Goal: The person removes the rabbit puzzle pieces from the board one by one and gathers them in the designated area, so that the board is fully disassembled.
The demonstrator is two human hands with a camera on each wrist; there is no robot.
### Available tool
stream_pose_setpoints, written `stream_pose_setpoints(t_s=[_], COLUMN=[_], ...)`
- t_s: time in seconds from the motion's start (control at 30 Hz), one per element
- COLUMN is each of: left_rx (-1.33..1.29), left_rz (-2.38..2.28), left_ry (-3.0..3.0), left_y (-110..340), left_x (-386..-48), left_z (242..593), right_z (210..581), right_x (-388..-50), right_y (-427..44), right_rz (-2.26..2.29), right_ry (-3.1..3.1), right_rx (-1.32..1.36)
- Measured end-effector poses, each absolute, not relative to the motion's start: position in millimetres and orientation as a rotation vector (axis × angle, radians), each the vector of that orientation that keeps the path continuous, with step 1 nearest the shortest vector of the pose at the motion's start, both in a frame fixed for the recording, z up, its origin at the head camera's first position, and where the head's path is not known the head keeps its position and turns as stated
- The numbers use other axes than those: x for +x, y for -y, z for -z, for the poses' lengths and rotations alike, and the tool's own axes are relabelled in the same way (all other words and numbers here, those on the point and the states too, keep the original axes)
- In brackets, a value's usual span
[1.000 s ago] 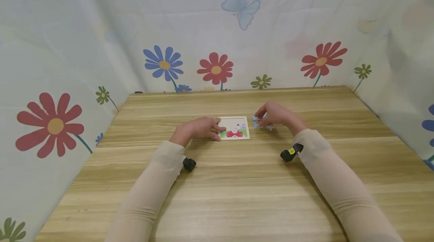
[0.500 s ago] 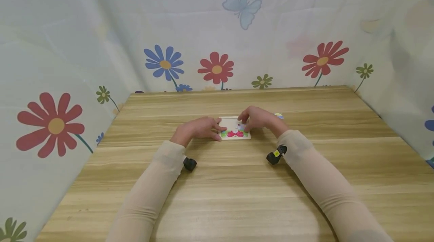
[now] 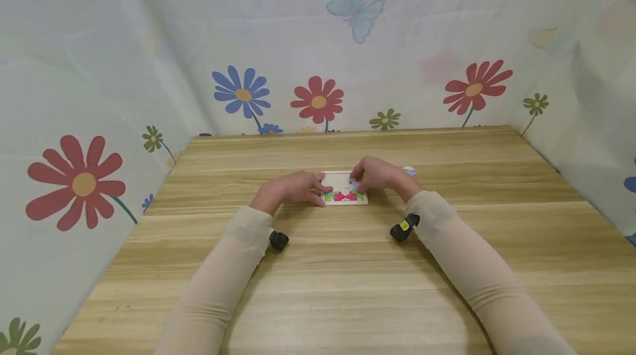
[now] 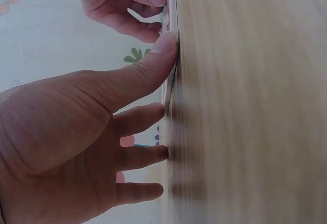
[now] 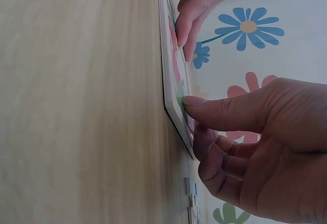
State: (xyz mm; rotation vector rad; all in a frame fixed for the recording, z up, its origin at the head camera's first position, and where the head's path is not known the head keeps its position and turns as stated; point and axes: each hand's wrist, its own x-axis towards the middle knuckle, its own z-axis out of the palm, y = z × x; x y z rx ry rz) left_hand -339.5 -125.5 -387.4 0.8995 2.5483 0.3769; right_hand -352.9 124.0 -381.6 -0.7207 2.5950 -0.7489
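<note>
The left hand (image 3: pixel 297 186) rests with fingers spread and fairly straight on the jigsaw tray's (image 3: pixel 345 204) left side, presumably steadying it. Over the tray's right half, the right hand (image 3: pixel 380 171) narrows thumb and fingertip on a pale puzzle piece (image 3: pixel 354 185), likely for fine control. Thin loose pieces (image 5: pixel 192 203) lie right of the rectangular, pale-rimmed tray on the wood-grained table (image 3: pixel 328 289).

A screened-off workspace: wrinkled white sheeting (image 3: pixel 278 24) printed with flowers (image 3: pixel 83 184) and a blue butterfly (image 3: pixel 355 11) surrounds a wood-grain table (image 3: pixel 338 289) on three sides; the kind of building is hidden.
</note>
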Motion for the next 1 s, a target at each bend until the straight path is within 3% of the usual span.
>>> stream_pose_setpoints(t_s=[1.0], left_rx=[0.899], left_rz=[-0.374], left_ry=[-2.542], left_y=[123.8], left_x=[-339.0], left_z=[386.1], right_z=[382.0], right_x=[-353.8], right_y=[-128.2], right_rz=[0.940], right_ry=[-2.583], right_rx=[-0.632])
